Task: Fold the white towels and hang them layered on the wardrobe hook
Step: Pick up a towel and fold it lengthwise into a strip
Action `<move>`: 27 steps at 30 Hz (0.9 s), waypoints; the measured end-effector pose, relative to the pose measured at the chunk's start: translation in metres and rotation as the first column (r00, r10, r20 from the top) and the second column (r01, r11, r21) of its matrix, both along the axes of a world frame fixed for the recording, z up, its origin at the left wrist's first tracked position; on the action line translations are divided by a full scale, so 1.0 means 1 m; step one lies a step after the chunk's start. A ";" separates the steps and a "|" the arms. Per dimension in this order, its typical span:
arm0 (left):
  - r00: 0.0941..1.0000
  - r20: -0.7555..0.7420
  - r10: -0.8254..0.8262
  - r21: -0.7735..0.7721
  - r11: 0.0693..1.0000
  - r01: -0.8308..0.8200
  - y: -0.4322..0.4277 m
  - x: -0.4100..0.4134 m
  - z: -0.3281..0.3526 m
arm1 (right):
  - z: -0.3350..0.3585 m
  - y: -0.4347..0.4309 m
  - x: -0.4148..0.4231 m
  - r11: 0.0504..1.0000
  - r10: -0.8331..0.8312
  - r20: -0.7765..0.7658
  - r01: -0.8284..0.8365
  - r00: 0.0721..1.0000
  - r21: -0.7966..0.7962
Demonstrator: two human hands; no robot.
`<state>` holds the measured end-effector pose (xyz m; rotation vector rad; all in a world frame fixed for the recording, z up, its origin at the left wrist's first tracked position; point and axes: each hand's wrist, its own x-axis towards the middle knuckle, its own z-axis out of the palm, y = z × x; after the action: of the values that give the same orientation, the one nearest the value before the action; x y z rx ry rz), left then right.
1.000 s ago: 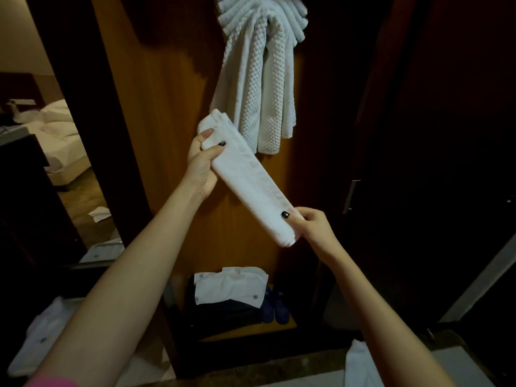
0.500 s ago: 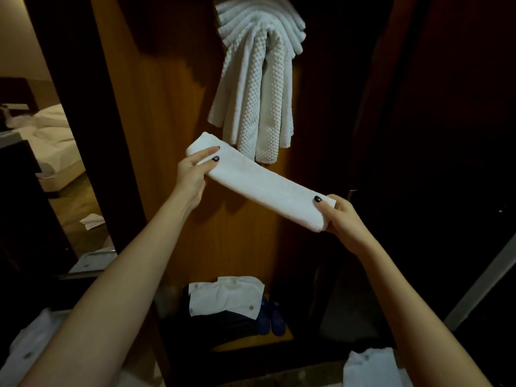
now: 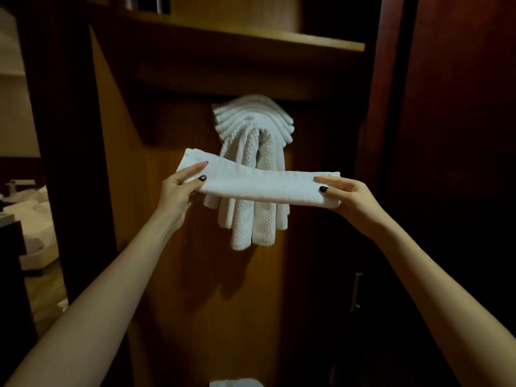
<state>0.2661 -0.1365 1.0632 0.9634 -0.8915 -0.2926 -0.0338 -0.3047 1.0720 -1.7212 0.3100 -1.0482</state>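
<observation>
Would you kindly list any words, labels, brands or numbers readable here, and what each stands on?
None: no text can be read. The folded towel, pinched between the left hand and the right hand, the hanging towels and the wardrobe shelf all look plain.

Bedroom, probably a hotel room. Stood before an open wooden wardrobe [image 3: 173, 275]: orange-brown panels, one shelf [image 3: 251, 37] overhead, and a dark door [image 3: 446, 135] with a metal handle [image 3: 357, 291] on the right. White towels [image 3: 252, 163] hung layered under the shelf. Past the left panel was a bed [image 3: 30, 216] with rumpled white linen, dimly lit.
</observation>
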 end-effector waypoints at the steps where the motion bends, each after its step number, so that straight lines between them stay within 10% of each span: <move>1: 1.000 0.023 0.007 0.005 1.000 -0.007 -0.005 0.006 0.008 | 0.011 -0.010 0.005 1.000 -0.007 0.019 0.007 1.000 -0.008; 7: 0.979 0.203 -0.007 0.118 0.993 -0.017 -0.051 0.043 0.057 | 0.065 -0.083 0.036 0.999 -0.003 0.072 0.005 0.997 -0.032; 21: 0.993 0.102 0.060 -0.167 0.985 -0.043 -0.182 0.125 0.181 | 0.198 -0.241 0.154 0.962 0.269 0.248 -0.272 0.931 -0.022; 27: 0.989 0.099 0.109 -0.037 0.994 -0.106 -0.197 0.152 0.154 | 0.176 -0.272 0.187 0.974 0.220 0.199 -0.227 0.955 0.009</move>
<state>0.4180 -0.3340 1.2168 1.0000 -0.9298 -0.1388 0.1533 -0.5770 1.2478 -1.5682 0.0044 -1.0299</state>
